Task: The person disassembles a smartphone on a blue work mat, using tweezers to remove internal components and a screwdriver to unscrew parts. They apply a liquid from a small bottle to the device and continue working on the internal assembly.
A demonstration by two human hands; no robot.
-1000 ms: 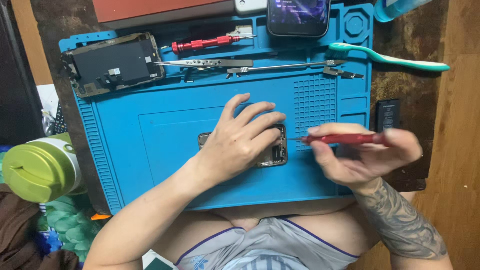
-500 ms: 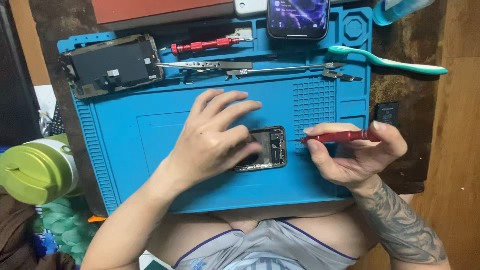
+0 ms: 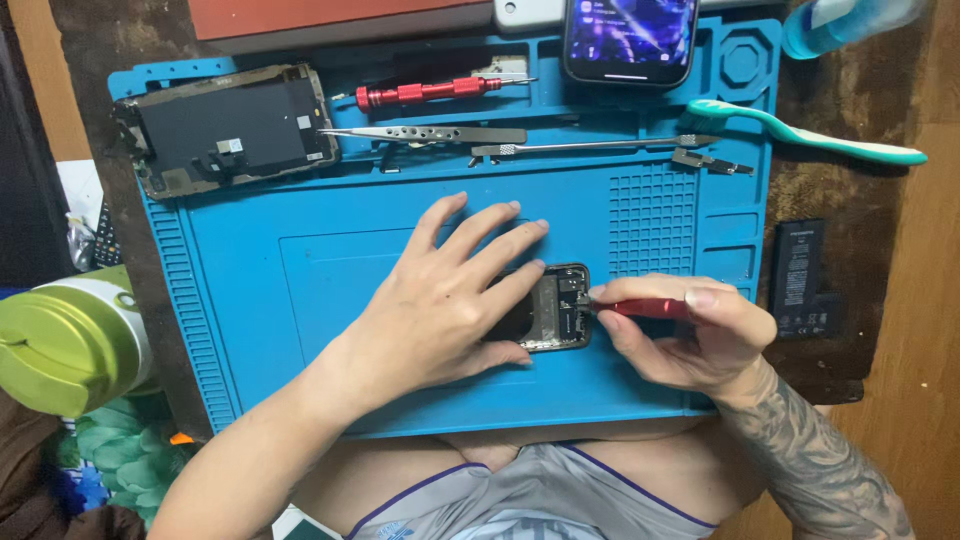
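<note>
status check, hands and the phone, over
Left hand flat on opened phone, pinning it to blue mat. Right hand grips red screwdriver, tip at phone's edge. Nothing in the way.

L forearm comes in from lower left, bare, angled up to the right. Left hand point(image 3: 440, 300) lies palm down, flat, fingers spread & extended toward upper right, thumb tucked along the lower edge, pressing down on what's under it. R forearm enters from lower right, tattooed, wrist bent inward. Right hand point(image 3: 690, 330) curled in a pinch grip, thumb on top, index & other fingers wrapped under, closed round a thin red tool w/ fingertips pointing left toward the left hand's fingertips; the two hands sit just beside each other, not touching
</note>
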